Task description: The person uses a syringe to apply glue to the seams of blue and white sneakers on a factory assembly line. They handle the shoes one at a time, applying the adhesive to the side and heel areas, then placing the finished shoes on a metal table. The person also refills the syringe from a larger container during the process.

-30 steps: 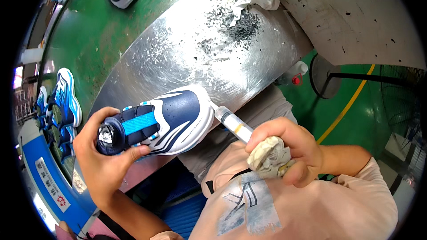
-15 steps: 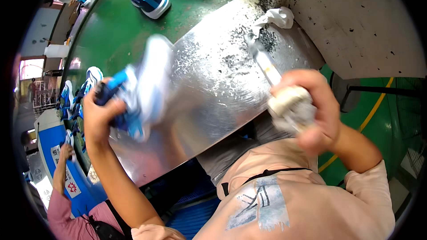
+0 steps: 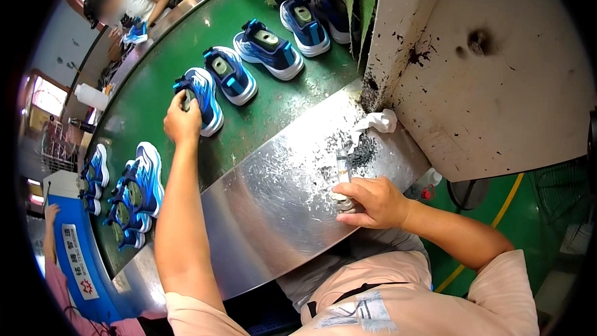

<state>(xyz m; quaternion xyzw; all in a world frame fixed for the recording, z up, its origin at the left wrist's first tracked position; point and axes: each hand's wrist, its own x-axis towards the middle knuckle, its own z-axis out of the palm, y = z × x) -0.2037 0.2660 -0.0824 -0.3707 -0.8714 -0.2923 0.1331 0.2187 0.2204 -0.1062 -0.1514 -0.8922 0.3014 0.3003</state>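
My left hand point(image 3: 181, 123) reaches out over the green belt point(image 3: 165, 56) and grips the heel opening of a blue running shoe point(image 3: 208, 94) with a white sole. That shoe rests on the belt, at the near end of a row of similar shoes. A greenish insert point(image 3: 221, 67) shows in the opening of the shoe beside it. My right hand point(image 3: 378, 202) is closed around a slim tool point(image 3: 343, 168) with a pale wrapped handle and a clear or silvery shaft. Its tip is over the metal plate point(image 3: 267, 211), close to black crumbs. The tool's exact kind cannot be made out.
A crumpled white cloth point(image 3: 382, 121) lies beside black crumbs at the foot of a stained, pale machine panel point(image 3: 479, 87). More blue shoes point(image 3: 148, 174) stand at the left. A co-worker point(image 3: 140, 0) sits across the belt; another person's arm point(image 3: 51, 230) shows at far left.
My left hand has gone from holding a shoe tilted over the metal plate to gripping one on the belt. My right hand has come lower and left, still holding the tool. The view has shifted.
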